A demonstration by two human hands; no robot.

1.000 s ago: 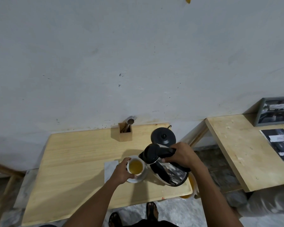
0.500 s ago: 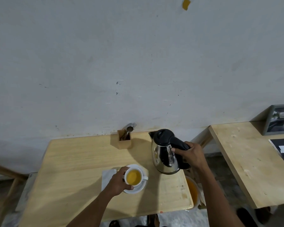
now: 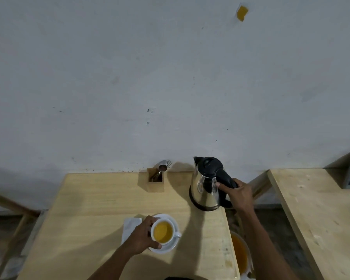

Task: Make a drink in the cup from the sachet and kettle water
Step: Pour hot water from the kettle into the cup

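The kettle (image 3: 207, 187) stands upright on the counter (image 3: 101, 201) at about two o'clock from the cup (image 3: 163, 232), its long axis vertical, its spout toward the wall at twelve o'clock and its black handle running down toward four o'clock. The right hand (image 3: 237, 194) has its fingers (image 3: 220, 184) clenched round that handle, the only sensible place to take it: the steel body looks slick and is probably hot, and with water inside it will likely feel heavy and want to swing from the grip. The cup sits on a white saucer (image 3: 170, 246) near the counter's front edge, nearly full of yellow-orange liquid, its small ear pointing to roughly four o'clock. The left hand (image 3: 142, 236) cups its wall from nine o'clock, fingers closed against the china. It is stiff and breakable, probably smooth enough to slide on the saucer, and full enough that a tilt could spill; I would judge the ear or the saucer rim the safer hold. A white sachet or napkin (image 3: 129, 226), which I cannot tell, lies just beside the saucer at ten o'clock. A wooden holder (image 3: 155, 183) with cutlery stands at the back.
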